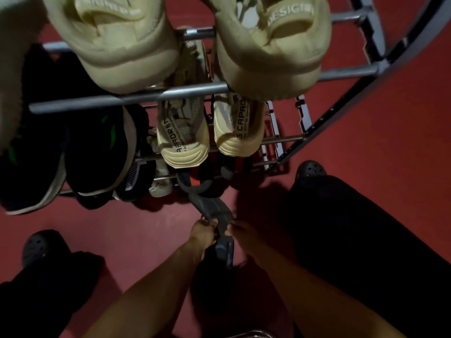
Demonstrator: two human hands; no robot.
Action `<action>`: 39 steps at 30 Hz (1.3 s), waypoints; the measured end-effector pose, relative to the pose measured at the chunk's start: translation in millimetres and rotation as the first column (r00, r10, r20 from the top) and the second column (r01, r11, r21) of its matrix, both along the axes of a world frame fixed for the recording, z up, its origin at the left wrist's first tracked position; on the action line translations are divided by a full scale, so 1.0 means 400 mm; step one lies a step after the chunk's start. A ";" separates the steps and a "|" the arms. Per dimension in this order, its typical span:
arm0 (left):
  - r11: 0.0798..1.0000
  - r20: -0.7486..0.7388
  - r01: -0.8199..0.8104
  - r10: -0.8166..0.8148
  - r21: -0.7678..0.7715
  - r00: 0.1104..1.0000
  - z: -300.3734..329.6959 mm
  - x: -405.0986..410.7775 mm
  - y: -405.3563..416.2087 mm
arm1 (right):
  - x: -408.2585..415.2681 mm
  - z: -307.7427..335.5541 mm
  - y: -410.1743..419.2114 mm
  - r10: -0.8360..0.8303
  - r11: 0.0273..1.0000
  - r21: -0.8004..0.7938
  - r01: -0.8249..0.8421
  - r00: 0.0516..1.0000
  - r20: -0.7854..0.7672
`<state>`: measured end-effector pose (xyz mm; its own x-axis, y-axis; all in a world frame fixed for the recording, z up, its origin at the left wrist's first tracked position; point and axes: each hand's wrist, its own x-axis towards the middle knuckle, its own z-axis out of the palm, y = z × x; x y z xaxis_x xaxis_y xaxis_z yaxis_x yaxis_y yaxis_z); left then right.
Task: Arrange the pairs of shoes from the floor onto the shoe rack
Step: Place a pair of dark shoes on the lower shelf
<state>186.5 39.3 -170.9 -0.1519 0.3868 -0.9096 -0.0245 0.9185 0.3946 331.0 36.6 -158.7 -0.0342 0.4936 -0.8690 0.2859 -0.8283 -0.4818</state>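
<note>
I am gripping a dark shoe (214,223) with both hands, left hand (203,231) and right hand (241,234) pinching it just before the shoe rack (127,100)'s bottom tier. Cream pairs (268,45) and dark pairs are occupying the upper tiers; this shoe is still awaiting placement.

This looks like a home, most likely an entryway or a storage corner. A tiered shoe rack of grey metal bars (129,97) fills the upper half of the frame, loaded with worn cream knit sneakers (185,135) and black sneakers with green accents (97,147). It stands on a smooth dark red floor (390,123), dimly lit, seen along the right side and lower left.
</note>
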 end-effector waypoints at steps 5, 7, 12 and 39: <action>0.962 -0.028 0.271 -0.271 0.010 0.962 0.146 -0.048 -0.057 | -0.026 0.062 -0.022 -0.132 0.989 0.071 0.133 0.991 -0.013; 0.900 -0.034 0.436 -0.435 0.019 0.900 0.214 -0.083 -0.093 | -0.038 0.153 -0.023 0.054 0.992 0.111 -0.057 0.998 0.029; 0.679 -0.249 0.731 -0.697 0.073 0.672 0.397 -0.191 -0.172 | -0.065 0.345 -0.051 0.130 0.962 0.229 -0.147 0.988 0.086; -0.155 -0.993 0.982 0.080 -0.103 -0.092 0.791 -0.461 -0.468 | -0.044 0.694 -0.382 -0.095 0.994 0.014 0.107 0.933 -0.348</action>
